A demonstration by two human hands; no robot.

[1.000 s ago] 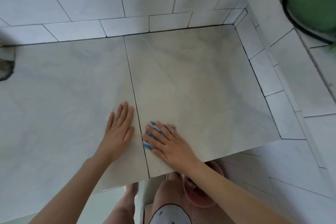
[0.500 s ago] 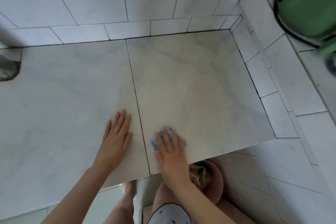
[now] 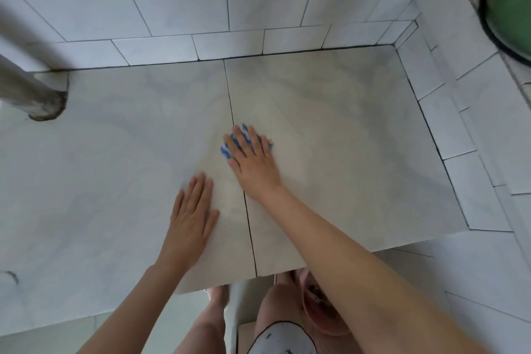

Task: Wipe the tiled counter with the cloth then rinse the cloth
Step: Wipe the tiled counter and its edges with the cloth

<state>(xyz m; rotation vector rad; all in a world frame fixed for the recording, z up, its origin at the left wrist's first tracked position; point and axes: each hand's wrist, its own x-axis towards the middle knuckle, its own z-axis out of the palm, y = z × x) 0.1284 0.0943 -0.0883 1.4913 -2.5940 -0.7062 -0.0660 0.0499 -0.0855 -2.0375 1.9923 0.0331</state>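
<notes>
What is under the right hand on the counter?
A blue striped cloth, pressed onto the counter by the right hand. Only bits show around the fingers; the rest is covered.

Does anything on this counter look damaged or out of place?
Yes: at the far left, the counter is cut raggedly around the grey pipe, leaving a rough dark rim. A small dark mark sits nearer its front left. Otherwise nothing stands out.

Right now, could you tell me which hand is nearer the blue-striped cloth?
Right. The right hand lies flat on top of the cloth; the left hand rests on the counter below-left of it, apart.
</notes>
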